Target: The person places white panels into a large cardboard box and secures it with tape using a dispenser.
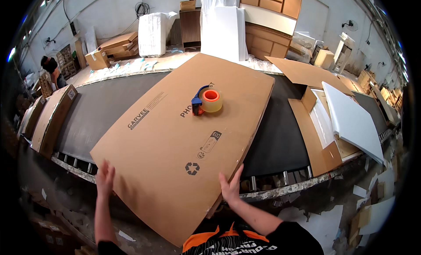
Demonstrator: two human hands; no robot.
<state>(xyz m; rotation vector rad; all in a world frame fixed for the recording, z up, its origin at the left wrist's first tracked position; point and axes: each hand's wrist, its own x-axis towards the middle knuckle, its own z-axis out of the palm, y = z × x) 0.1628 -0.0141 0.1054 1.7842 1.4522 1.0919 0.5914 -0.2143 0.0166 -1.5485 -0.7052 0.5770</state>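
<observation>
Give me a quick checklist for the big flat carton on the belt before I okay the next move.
1. Right hand at the carton's right edge: ok, it is there; how firmly it grips, cannot tell.
2. Left hand touching the carton: cannot tell; it is open by the left edge.
3. Carton top free of loose items: not ok, a tape dispenser sits on it.
4. Carton wholly over the conveyor: not ok, its near corner juts past the front edge toward the person.
5. Belt showing between the carton and the open box on the right: ok.
6. Carton underside sealed: cannot tell, hidden.
</observation>
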